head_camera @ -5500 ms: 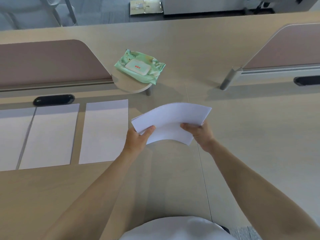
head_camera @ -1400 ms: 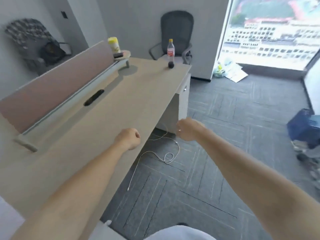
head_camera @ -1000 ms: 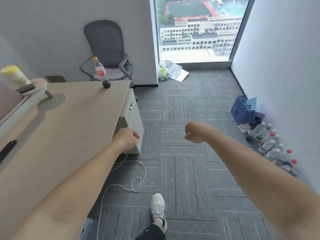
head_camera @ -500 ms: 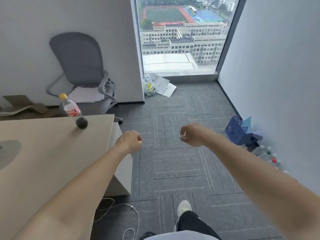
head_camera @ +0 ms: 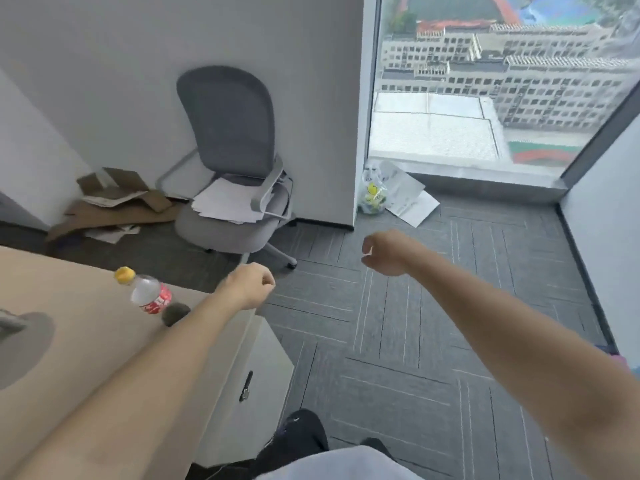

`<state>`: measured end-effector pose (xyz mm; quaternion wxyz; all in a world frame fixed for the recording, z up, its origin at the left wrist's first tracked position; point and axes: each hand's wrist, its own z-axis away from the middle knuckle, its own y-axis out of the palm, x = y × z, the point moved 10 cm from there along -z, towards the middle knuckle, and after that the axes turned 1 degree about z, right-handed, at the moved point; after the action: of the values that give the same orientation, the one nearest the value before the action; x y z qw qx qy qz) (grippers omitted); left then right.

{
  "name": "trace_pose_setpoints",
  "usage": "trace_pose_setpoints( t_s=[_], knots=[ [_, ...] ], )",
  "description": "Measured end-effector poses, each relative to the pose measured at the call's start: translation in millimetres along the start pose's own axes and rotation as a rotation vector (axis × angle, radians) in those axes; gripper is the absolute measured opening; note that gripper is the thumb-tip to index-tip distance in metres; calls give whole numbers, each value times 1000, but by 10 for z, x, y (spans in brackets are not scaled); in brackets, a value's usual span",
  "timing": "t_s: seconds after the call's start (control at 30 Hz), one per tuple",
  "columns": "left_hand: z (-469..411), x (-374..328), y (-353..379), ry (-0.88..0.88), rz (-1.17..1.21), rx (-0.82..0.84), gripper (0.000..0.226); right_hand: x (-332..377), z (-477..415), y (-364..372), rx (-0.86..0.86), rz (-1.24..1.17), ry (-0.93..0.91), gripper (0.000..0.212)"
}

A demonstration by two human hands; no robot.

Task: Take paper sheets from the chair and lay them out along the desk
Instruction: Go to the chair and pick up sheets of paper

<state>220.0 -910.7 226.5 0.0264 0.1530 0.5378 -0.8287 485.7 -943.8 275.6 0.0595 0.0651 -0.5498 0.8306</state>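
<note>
Grey carpet is seen between the desk point(head_camera: 79, 341) corner and the chair point(head_camera: 227, 126), where the paper sheets point(head_camera: 225, 204) are piled on the seat. Left hand point(head_camera: 251, 285) and right hand point(head_camera: 384, 252) are held forward, loosely curled, nothing gripped: free, presumably, for the pickup.

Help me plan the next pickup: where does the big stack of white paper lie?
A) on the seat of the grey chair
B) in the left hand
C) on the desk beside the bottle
A: the paper stack lies on the seat of the grey chair, and the left hand holds nothing.
</note>
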Motion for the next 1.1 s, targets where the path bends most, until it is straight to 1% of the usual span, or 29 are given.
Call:
trace_pose_setpoints(
  t_s=[0.13,0.27,0.37,0.5,0.63,0.8,0.93,1.0,1.07,1.1],
  knots=[
    [-831,344,-235,-88,41,0,18,158,-1047,-310,56,44,-76,34],
    [-1792,657,-569,-130,117,-35,23,287,-2017,-690,65,98,-83,29],
    [-2367,831,-822,-163,170,-31,24,461,-2637,-990,105,139,-104,31],
    [-3005,1117,-1190,-222,208,-53,24,743,-3498,-1384,65,144,-157,33],
    [-3515,1465,-1391,-272,219,-44,18,1154,-4404,-1475,118,227,-230,33],
    [-4137,2029,-1489,-362,262,-37,19,1681,-5582,-1441,178,259,-389,30],
    [-4685,2657,-1463,-534,317,-48,18,2011,-6736,-1338,262,282,-497,28],
    [-4893,2947,-1397,-636,357,-42,19,2181,-7284,-1254,341,279,-520,30],
    [-5049,3129,-1341,-758,469,-6,25,2396,-7767,-1183,419,298,-547,31],
    [-5127,3159,-1318,-795,511,24,25,2509,-7956,-1148,448,319,-574,31]
  ],
)
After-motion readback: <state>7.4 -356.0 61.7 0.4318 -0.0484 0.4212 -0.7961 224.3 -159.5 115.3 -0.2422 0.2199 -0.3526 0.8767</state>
